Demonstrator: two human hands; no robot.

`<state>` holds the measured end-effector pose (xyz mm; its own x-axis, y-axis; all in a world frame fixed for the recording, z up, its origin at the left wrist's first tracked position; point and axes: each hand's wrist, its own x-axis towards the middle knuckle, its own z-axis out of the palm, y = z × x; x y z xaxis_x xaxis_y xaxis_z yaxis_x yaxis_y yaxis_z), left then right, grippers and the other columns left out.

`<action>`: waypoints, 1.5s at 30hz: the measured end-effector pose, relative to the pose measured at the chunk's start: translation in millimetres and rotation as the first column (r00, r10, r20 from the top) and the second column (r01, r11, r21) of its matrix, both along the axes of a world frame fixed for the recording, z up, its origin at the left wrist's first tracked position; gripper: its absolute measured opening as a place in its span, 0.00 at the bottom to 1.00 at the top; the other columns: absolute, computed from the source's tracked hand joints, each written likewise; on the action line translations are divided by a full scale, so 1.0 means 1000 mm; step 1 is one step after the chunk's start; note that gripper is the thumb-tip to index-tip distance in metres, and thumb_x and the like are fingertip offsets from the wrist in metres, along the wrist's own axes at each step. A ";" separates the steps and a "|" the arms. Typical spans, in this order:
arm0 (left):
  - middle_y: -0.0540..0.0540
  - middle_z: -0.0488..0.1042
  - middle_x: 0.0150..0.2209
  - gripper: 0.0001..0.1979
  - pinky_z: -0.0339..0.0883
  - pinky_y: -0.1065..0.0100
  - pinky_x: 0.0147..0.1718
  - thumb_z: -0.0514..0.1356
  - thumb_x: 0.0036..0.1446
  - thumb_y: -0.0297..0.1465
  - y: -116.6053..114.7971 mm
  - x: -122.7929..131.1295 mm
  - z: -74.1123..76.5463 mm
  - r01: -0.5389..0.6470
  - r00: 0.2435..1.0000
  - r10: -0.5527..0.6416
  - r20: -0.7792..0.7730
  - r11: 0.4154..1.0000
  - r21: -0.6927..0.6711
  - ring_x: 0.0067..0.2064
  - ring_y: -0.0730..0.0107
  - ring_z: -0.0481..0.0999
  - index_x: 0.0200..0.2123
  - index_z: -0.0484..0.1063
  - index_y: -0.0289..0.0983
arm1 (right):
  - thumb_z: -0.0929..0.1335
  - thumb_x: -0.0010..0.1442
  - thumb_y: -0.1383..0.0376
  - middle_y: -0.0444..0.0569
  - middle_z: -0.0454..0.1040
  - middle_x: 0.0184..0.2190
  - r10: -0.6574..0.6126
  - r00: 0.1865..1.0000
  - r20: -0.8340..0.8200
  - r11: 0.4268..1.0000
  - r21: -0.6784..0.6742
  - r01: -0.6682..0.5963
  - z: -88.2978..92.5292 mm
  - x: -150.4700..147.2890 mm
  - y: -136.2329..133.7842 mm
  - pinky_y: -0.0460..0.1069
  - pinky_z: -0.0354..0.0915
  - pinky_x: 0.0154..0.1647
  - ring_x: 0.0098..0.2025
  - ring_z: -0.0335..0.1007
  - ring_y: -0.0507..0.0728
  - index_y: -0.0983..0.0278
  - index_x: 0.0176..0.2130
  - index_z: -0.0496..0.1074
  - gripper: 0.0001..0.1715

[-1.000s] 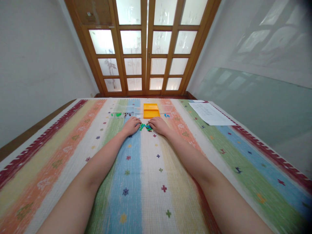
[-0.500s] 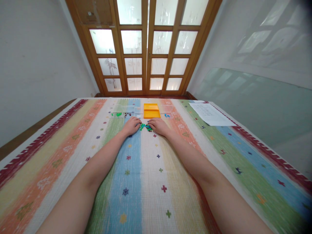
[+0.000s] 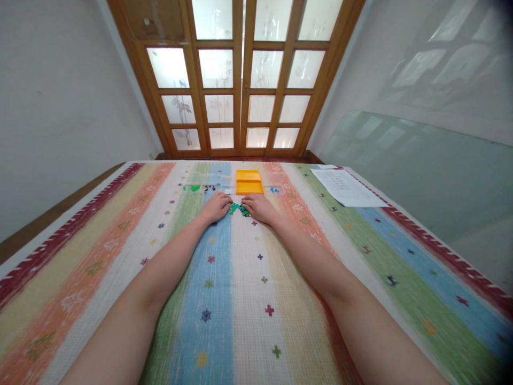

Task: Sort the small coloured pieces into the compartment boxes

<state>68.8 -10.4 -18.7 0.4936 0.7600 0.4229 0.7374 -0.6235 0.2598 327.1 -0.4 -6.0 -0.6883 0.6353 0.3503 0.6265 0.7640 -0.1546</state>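
A loose heap of small green, blue and dark pieces [image 3: 242, 210] lies on the striped tablecloth between my hands. At its left edge rests my left hand [image 3: 217, 206], fingers bent loosely and apart from the thumb. My right hand [image 3: 258, 207] is over the right side of the heap with its fingers drawn together; what they hold, if anything, is too small to make out. Just beyond the heap sits a yellow two-part tray [image 3: 249, 193]. Clear containers flank it: the left one holds green pieces [image 3: 195, 188] and dark brown pieces [image 3: 209, 188], the right one blue pieces [image 3: 274, 190].
White printed sheets [image 3: 344, 188] lie at the right side of the table. The patterned tablecloth [image 3: 248, 299] covers the tabletop. Behind the far edge stand wooden doors with glass panes [image 3: 242, 107], and a glass panel [image 3: 420, 171] leans by the right wall.
My right hand has shifted very slightly left over the heap. My left hand, the tray and the containers look unmoved.
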 end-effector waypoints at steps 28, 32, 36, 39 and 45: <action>0.40 0.72 0.65 0.22 0.56 0.52 0.68 0.50 0.74 0.42 -0.001 0.043 -0.008 0.021 0.988 -0.024 -0.154 0.999 -0.024 0.67 0.56 0.66 0.62 0.71 0.40 | 0.58 0.74 0.60 0.57 0.81 0.53 -0.520 0.733 -0.438 0.836 -0.084 0.543 -0.007 0.046 0.035 0.57 0.62 0.60 0.54 0.74 0.64 0.65 0.52 0.81 0.25; 0.42 0.74 0.61 0.19 0.59 0.53 0.67 0.48 0.74 0.38 -0.006 0.042 -0.001 0.036 0.988 -0.038 -0.149 0.999 -0.016 0.65 0.58 0.68 0.58 0.73 0.41 | 0.57 0.75 0.58 0.58 0.81 0.50 -0.575 0.684 -0.449 0.798 -0.125 0.589 -0.008 0.052 0.035 0.56 0.64 0.56 0.51 0.75 0.64 0.66 0.50 0.81 0.27; 0.43 0.75 0.58 0.18 0.59 0.53 0.67 0.48 0.74 0.38 -0.011 0.039 0.006 0.042 0.989 -0.044 -0.143 0.999 -0.016 0.65 0.57 0.68 0.56 0.74 0.42 | 0.57 0.74 0.54 0.58 0.83 0.45 -0.604 0.660 -0.448 0.773 -0.128 0.621 -0.011 0.057 0.037 0.56 0.65 0.52 0.46 0.74 0.64 0.65 0.46 0.82 0.30; 0.42 0.75 0.59 0.19 0.59 0.52 0.68 0.47 0.74 0.38 -0.013 0.036 0.008 0.049 0.989 -0.051 -0.139 0.999 -0.017 0.64 0.56 0.68 0.56 0.74 0.41 | 0.57 0.74 0.53 0.58 0.83 0.43 -0.619 0.650 -0.441 0.761 -0.134 0.635 -0.015 0.060 0.041 0.55 0.66 0.50 0.44 0.74 0.63 0.65 0.44 0.82 0.30; 0.44 0.74 0.62 0.21 0.55 0.53 0.70 0.47 0.75 0.40 -0.014 0.032 0.007 0.063 0.988 -0.068 -0.139 0.997 -0.040 0.65 0.58 0.69 0.59 0.74 0.43 | 0.58 0.73 0.55 0.58 0.83 0.47 -0.647 0.627 -0.435 0.745 -0.184 0.641 -0.022 0.064 0.048 0.55 0.66 0.51 0.47 0.76 0.64 0.64 0.47 0.83 0.28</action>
<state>100.9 -24.5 -11.6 0.5955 0.7371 0.3193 0.7257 -0.6641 0.1796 391.3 47.5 -27.6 0.1314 0.8610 0.4913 0.8140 0.1891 -0.5492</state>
